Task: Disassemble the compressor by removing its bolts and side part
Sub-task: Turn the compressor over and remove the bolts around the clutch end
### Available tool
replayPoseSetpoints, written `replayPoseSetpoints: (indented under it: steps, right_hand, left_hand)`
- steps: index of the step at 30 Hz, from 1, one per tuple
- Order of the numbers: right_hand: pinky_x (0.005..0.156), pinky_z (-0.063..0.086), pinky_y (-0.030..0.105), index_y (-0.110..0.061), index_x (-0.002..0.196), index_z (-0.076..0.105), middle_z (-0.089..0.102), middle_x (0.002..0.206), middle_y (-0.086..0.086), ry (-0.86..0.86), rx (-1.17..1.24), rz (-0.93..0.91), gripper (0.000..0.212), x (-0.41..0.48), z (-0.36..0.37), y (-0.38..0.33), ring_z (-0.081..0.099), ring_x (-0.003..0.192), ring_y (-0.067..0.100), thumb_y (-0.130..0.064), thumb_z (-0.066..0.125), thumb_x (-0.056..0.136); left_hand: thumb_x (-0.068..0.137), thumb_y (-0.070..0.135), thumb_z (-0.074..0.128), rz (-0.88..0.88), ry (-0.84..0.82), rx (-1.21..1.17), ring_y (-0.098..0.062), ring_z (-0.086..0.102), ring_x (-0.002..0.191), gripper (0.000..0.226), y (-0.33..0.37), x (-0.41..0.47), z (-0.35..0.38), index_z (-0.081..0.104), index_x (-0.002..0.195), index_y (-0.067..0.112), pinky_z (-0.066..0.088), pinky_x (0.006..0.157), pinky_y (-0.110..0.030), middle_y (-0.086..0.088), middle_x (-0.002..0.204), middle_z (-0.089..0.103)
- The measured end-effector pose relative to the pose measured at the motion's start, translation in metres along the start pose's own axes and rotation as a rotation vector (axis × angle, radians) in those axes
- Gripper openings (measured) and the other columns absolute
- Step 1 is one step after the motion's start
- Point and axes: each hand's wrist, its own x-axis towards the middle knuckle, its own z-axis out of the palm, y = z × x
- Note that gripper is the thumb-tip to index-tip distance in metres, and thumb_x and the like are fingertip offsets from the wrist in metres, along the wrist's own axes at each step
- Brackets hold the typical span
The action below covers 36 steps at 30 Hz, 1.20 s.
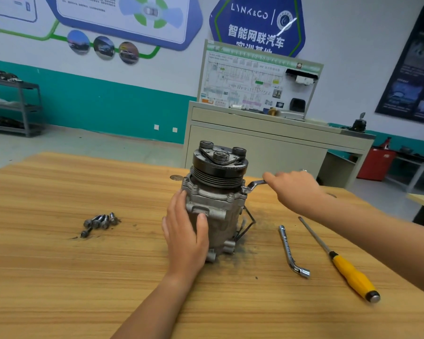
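At the far-middle of a wooden worktop [59, 277], a compressor [218, 201] stands upright on its end, its black grooved pulley [219, 167] uppermost and not far from the far edge.

A person's left hand [185, 231] lies against the near-left side of the metal housing. The palm is pressed flat, the fingers are straight and point up toward the flange, and the thumb is laid across the front; nothing is clasped in it. The left forearm rises from the near edge of the worktop.

The right hand [294, 189] is clenched over the handle of a bent ring wrench [253, 185], with the forefinger stretched along the shank. The wrench's ring end sits on a flange bolt [244, 190] at the compressor's right shoulder. The right arm reaches in across the right edge, forearm angled up and leftward above the worktop.

Five loose bolts [99, 222], as near as can be counted, lie clustered left of the compressor toward the left edge. Four are side by side and one sits just nearer.

Two more tools lie right of the compressor: one L-shaped socket wrench [291, 250] and, beside it toward the right edge, one screwdriver [340, 258] with a yellow handle. Dark grit dusts the wood around the compressor's base.
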Motion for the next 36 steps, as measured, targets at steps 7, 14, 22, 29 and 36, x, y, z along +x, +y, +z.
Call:
replayPoseSetpoints:
  steps: [7,14,22,29,36]
  right_hand:
    - [0.056,0.038,0.028,-0.012,0.114,0.047,0.062,0.099,0.005,0.068,0.033,-0.005,0.027,0.031,0.007,-0.013,0.059,0.085,0.023,0.0,0.047,0.09]
    - [0.04,0.025,0.027,-0.011,0.113,0.037,0.035,0.06,0.0,0.111,-0.109,-0.027,0.027,0.024,-0.016,0.004,0.044,0.057,0.019,-0.002,0.046,0.089]
    - [0.042,0.026,0.028,-0.012,0.118,0.036,0.045,0.058,0.0,0.166,0.297,0.125,0.022,-0.028,-0.03,0.023,0.042,0.049,0.018,-0.018,0.03,0.098]
    - [0.047,0.036,0.023,-0.019,0.106,0.046,0.047,0.069,-0.004,-0.137,0.302,0.089,0.015,-0.043,-0.032,-0.003,0.045,0.058,0.01,-0.018,0.034,0.097]
    - [0.039,0.026,0.022,-0.017,0.113,0.043,0.038,0.062,-0.005,-0.157,0.135,0.042,0.023,-0.051,-0.042,-0.016,0.037,0.051,0.009,-0.009,0.04,0.092]
  left_hand:
    - [0.086,0.041,0.031,0.001,0.006,0.018,0.0,0.019,0.13,0.061,-0.002,0.0,0.005,0.027,0.142,0.015,0.022,0.108,-0.062,-0.007,0.145,0.034]
    - [0.086,0.04,0.031,-0.003,0.03,0.016,0.005,0.018,0.127,0.063,0.0,0.001,0.005,0.031,0.141,0.008,0.021,0.107,-0.063,-0.009,0.143,0.036]
    - [0.085,0.039,0.03,0.002,0.017,0.01,0.005,0.021,0.125,0.064,0.001,0.0,0.002,0.033,0.14,0.006,0.019,0.107,-0.063,-0.01,0.143,0.037]
    - [0.085,0.038,0.03,0.007,0.014,0.021,-0.001,0.025,0.127,0.063,0.002,0.0,0.001,0.034,0.139,0.005,0.02,0.105,-0.065,-0.011,0.142,0.038]
    - [0.085,0.038,0.031,0.0,0.01,0.021,-0.003,0.025,0.128,0.064,0.003,0.0,0.0,0.035,0.139,0.004,0.02,0.106,-0.065,-0.011,0.142,0.038]
